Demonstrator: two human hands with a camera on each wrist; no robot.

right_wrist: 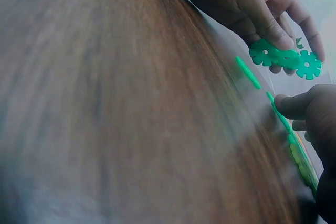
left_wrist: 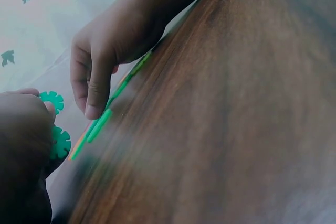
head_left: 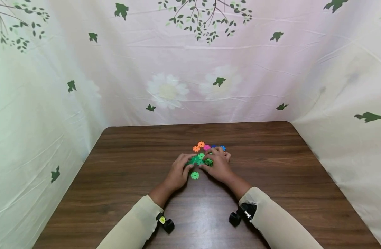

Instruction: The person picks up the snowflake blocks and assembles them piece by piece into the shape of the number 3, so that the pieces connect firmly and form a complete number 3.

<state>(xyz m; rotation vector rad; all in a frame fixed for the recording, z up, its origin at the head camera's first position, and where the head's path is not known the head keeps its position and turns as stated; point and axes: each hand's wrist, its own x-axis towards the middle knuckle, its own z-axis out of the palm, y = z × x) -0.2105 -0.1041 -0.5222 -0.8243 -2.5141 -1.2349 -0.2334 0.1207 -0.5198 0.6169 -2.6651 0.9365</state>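
My left hand (head_left: 178,172) pinches a short run of joined green notched discs (right_wrist: 286,57) between thumb and fingertips. In the right wrist view these discs are lifted off the table and tilted toward the camera. My right hand (head_left: 217,164) reaches over the other green discs (head_left: 208,162) on the table, its thumb and fingers bent loosely around them. Its thumb tip touches or hovers just at the pile in the left wrist view; its fingertips are partly hidden. A single bright green disc (head_left: 195,175) lies nearer, between the two wrists.
Beyond the hands lie orange discs (head_left: 201,144), a pink disc (head_left: 207,147) and blue discs (head_left: 223,148), partly behind the right fingers. Everything rests on a brown wooden table (head_left: 131,166). A printed white curtain (head_left: 184,62) hangs around its back and sides.
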